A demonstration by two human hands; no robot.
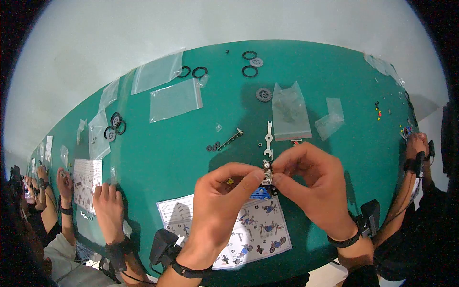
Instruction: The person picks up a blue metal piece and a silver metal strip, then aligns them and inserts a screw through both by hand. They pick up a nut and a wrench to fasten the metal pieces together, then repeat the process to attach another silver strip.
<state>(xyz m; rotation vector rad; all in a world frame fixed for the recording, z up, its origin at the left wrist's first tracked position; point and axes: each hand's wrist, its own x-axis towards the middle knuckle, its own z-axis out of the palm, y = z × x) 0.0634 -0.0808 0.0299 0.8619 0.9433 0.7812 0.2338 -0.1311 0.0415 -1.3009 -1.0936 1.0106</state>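
Note:
My left hand [217,205] and my right hand [315,189] meet over a printed instruction sheet [279,241]. Between their fingertips is a small model assembly [261,193] with blue, black and silver parts. Both hands pinch its silver upper end, and my fingers hide some of it. A yellow piece shows by the left fingers. Just beyond the fingertips lies a flat light-grey wrench [269,137], with a small black nut near it. The sheet carries pictures of blue motorcycle models.
Beyond my hands lie a spoked wheel [263,94], black tyres [249,71], a long rod part [231,139] and clear plastic bags [291,112]. Co-workers' hands [109,210] are at the left; another person's hand [417,145] works at the right edge.

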